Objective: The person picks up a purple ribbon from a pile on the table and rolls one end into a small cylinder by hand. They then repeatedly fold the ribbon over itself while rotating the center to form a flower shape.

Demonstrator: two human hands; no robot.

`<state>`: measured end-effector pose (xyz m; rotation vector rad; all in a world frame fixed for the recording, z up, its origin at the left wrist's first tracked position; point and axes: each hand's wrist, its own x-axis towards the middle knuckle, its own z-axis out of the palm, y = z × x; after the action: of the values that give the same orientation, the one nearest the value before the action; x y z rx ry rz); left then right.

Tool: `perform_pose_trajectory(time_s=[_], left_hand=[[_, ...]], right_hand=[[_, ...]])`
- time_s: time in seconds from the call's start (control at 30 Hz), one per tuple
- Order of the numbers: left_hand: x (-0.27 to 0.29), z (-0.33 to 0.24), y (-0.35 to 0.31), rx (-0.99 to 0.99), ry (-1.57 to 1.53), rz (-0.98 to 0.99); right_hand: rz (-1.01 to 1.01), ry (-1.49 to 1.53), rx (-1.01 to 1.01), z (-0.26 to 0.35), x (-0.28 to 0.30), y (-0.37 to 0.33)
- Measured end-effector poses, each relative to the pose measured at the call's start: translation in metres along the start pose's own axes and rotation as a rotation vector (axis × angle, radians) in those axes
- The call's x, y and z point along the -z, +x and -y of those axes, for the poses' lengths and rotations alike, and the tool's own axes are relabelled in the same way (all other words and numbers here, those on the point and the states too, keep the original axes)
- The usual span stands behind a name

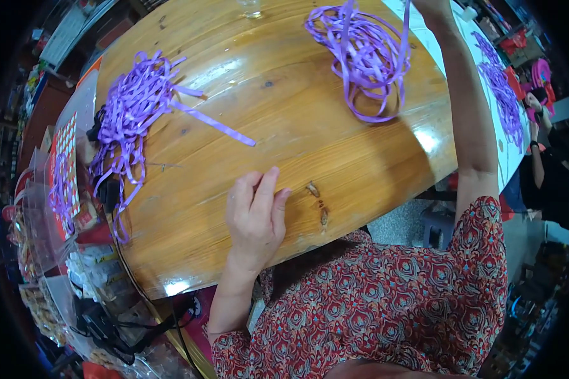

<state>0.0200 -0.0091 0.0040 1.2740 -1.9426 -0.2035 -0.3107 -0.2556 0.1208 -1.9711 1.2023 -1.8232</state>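
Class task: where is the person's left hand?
In the head view, the left hand is left of centre, over the wooden table, right of a purple ribbon pile.

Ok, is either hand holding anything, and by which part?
The left hand holds nothing. For the right hand it can't be told: the picture's top edge cuts off its fingers, though a purple ribbon strand rises beside it.

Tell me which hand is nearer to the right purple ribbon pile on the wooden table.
Right: the right hand is at the upper right of the pile; the left hand is farther, lower left.
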Motion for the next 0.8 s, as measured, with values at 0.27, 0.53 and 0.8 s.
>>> perform_pose_trajectory(time_s=[0.27,0.53,0.8], left_hand=[[-0.002,0.006,0.001,-0.155,0.026,-0.017],[0.005,0.011,-0.006,-0.098,0.039,-0.056],[0.007,0.01,-0.005,-0.13,0.058,-0.106]], right_hand=[[0.501,-0.064,-0.074,-0.005,-0.089,-0.078],[0.803,0.093,0.405,0.068,-0.242,-0.132],[0.497,-0.245,0.731,0.089,-0.351,-0.138]])
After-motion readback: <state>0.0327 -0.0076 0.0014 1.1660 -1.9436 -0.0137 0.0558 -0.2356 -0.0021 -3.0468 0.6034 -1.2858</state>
